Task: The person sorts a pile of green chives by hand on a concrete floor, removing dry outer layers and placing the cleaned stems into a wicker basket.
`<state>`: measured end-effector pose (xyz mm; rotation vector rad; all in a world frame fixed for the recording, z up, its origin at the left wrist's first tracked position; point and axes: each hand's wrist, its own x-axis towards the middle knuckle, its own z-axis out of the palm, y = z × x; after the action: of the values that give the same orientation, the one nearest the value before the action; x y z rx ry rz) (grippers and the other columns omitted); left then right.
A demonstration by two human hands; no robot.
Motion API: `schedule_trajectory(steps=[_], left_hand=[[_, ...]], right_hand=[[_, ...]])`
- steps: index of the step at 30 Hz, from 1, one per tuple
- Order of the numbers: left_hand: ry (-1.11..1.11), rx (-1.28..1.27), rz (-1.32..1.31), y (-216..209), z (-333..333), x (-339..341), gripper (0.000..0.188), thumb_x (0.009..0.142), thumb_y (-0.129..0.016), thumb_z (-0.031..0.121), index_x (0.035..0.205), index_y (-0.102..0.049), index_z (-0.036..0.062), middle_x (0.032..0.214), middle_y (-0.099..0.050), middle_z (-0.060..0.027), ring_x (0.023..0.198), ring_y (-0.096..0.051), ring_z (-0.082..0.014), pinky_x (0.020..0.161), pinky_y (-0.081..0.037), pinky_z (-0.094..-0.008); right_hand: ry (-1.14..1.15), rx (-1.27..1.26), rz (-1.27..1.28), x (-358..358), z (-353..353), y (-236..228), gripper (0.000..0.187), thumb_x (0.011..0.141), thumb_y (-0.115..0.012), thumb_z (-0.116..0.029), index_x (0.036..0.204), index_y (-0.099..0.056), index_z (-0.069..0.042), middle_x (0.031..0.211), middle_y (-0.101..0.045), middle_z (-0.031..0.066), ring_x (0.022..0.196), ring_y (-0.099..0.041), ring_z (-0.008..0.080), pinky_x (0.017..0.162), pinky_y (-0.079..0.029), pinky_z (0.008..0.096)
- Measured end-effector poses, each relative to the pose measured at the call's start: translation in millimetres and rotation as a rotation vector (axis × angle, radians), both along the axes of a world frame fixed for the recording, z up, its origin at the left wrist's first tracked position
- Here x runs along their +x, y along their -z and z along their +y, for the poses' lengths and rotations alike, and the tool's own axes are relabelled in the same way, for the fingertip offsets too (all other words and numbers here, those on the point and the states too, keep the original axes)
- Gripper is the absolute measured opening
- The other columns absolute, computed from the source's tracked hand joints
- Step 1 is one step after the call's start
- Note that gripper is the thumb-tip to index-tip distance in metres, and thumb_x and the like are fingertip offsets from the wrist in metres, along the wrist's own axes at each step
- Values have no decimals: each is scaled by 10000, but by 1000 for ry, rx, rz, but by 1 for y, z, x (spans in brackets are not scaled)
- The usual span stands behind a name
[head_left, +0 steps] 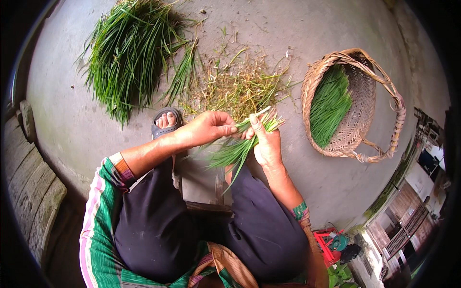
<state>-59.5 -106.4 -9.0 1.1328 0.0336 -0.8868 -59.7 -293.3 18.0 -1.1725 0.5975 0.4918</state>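
In front of my knees, my right hand (267,147) is closed round a small bunch of chives (234,152), white stem ends pointing up and right, green leaves hanging left. Beside it, my left hand (210,127) has thumb and forefinger pinched together on a few chive strands at the bunch's side. Under and beyond my hands spreads a heap of yellowed trimmings (237,86). Farther left lies a large pile of green chives (127,55), with a few loose chives (185,72) beside it. On the right, a woven basket (367,103) tilted sideways holds more chives (331,106).
Grey concrete floor (269,29) runs under everything. My sandalled foot (166,122) rests near the trimmings. Stone slabs (31,192) border the left side. A red metal frame (329,247) and a green round object (338,241) stand at the lower right.
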Motion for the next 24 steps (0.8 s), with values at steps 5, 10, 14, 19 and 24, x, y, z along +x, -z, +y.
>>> schedule_trajectory(steps=[5, 10, 14, 19, 24], left_hand=[[29, 199, -120, 0, 10, 15, 339, 870, -587, 333, 982, -620, 15, 825, -633, -54, 792, -562, -99, 711, -464, -271], [27, 24, 85, 3, 3, 18, 251, 839, -642, 260, 917, -643, 21, 811, -637, -12, 768, -550, -70, 697, -454, -240], [-11, 112, -43, 15, -1, 17, 151, 839, -639, 166, 835, -650, 15, 764, -647, -19, 750, -564, -78, 698, -463, -251], [-186, 277, -158, 26, 16, 46, 200, 861, -609, 217, 851, -621, 18, 735, -626, -15, 707, -559, -79, 675, -466, -253], [-422, 539, -394, 47, 38, 87, 319, 852, -599, 301, 800, -607, -14, 721, -647, -82, 694, -623, -171, 642, -488, -329]], right_hand=[[-113, 8, 72, -6, 0, -2, 133, 812, -666, -102, 886, -587, -26, 704, -553, 8, 568, -516, 92, 504, -432, 223], [-243, -9, 133, -11, 2, 2, 113, 831, -628, -65, 927, -575, -38, 758, -556, -2, 601, -522, 95, 534, -432, 233], [-252, 18, 182, -12, 2, 2, 108, 821, -647, -81, 889, -572, -45, 728, -547, -3, 587, -516, 93, 531, -432, 230], [-289, 23, 232, -14, -2, 4, 179, 796, -693, -148, 854, -565, -38, 700, -541, 5, 571, -519, 99, 523, -433, 233], [-244, 34, 261, -16, -11, 8, 186, 818, -669, -198, 877, -574, -49, 700, -553, 22, 565, -521, 120, 562, -472, 280]])
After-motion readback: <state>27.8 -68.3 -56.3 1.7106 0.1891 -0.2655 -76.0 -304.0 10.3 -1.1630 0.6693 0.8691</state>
